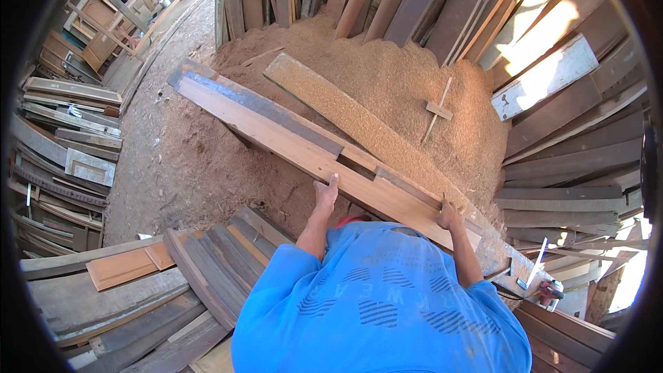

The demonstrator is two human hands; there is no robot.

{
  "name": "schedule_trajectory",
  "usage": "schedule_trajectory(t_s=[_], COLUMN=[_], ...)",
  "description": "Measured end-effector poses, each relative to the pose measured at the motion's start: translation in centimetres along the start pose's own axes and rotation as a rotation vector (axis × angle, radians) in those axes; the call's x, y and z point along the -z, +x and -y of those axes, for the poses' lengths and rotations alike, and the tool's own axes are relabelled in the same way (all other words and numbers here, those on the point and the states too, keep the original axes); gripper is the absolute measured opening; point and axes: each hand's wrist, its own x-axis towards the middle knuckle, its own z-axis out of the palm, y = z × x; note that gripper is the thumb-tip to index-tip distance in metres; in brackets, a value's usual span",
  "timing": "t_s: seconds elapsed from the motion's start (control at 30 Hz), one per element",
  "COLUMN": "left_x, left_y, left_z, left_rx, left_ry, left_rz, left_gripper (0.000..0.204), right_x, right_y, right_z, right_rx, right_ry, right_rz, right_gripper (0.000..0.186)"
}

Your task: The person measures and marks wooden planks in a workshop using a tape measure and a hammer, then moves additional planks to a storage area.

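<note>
A long, light-brown wooden plank (297,159) slants across the middle, from upper left to lower right. It lies along a narrow bench-like bed (228,93) with worn grey-blue patches and a dark slot. My left hand (326,195) grips the plank's near edge around its middle, thumb up on the wood, fingers mostly hidden. Farther right, my right hand (450,216) is closed over the plank near its right end. Just beyond runs a long board (345,114) covered in sawdust.
A sawdust heap (387,62) with a cross-shaped wooden piece (438,110) lies beyond. Upright boards (421,3) ring the back and right. Stacked timber (131,304) lies near left. A red power tool (550,291) and a metal square (533,264) rest at lower right.
</note>
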Motion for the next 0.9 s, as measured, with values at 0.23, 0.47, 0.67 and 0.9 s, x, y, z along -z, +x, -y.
schedule_trajectory(t_s=[0.23, 0.47, 0.67, 0.9], left_x=[0.7, 1.0, 1.5, 3.0], left_y=[-1.0, -0.2, -0.4, -1.0], left_z=[-1.8, -0.9, -1.2, -0.1], left_rx=[0.100, 0.211, 0.215, 0.234], left_ry=[-0.250, -0.322, -0.378, -0.391], left_rz=[0.167, 0.198, 0.299, 0.289], left_gripper=[0.059, 0.051, 0.053, 0.060], right_x=[0.4, 0.1, -0.3, -2.5], right_y=[0.0, 1.1, 1.4, -1.4], right_z=[-0.5, -0.7, -1.0, -0.9], right_rx=[0.005, 0.027, 0.036, 0.102], right_ry=[0.104, 0.048, -0.002, -0.024], right_rz=[0.054, 0.065, 0.101, -0.008], right_gripper=[0.049, 0.049, 0.050, 0.048])
